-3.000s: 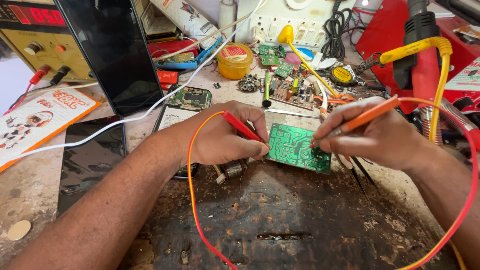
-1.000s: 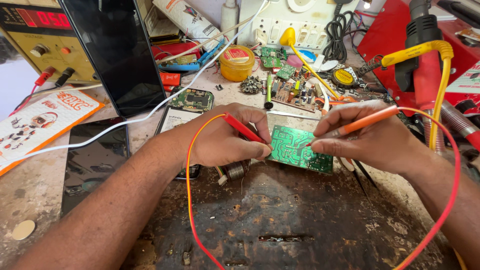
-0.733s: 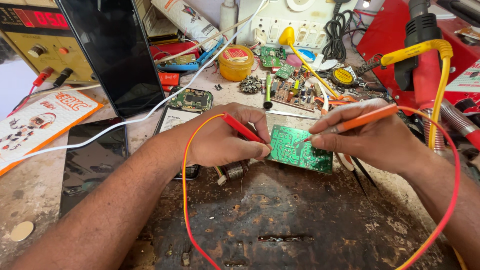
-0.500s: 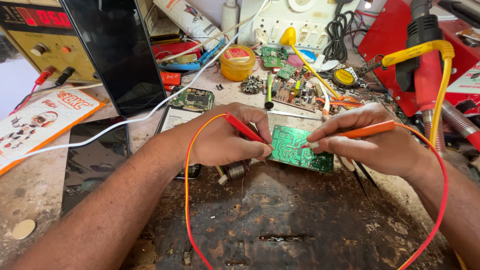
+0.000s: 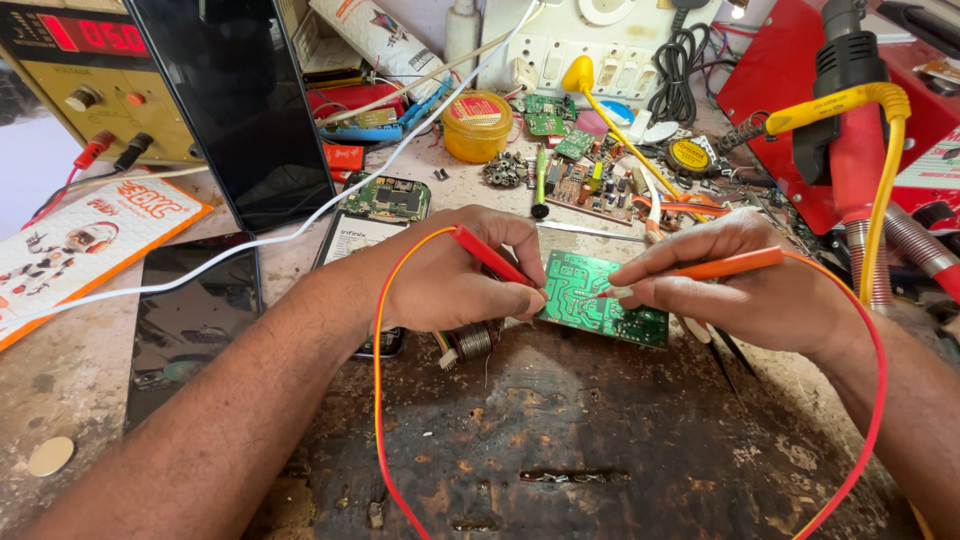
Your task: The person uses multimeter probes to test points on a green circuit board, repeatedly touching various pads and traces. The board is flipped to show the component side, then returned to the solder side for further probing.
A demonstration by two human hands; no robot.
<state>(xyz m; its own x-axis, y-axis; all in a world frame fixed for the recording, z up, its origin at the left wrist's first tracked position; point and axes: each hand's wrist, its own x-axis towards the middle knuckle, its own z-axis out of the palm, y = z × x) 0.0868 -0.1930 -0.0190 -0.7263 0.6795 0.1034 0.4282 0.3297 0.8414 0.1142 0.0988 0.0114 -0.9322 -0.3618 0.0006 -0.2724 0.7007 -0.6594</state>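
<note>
the scarred dark surface carries a green circuit board lying flat between both hands, and nothing clamps it, so to my eye a hard press from either side could skate it toward the small wound coil just left of the board or tip its edge up. the left hand, just left of the board, has its fingers closed around a red probe, and the right hand, just right of the board, pinches an orange probe; both tips rest on the board's copper side. the tracks look close together, so a slipping tip could bridge two and give a false reading or a short, and the looping red lead left of the board could snag and jerk the left tip off.
</note>
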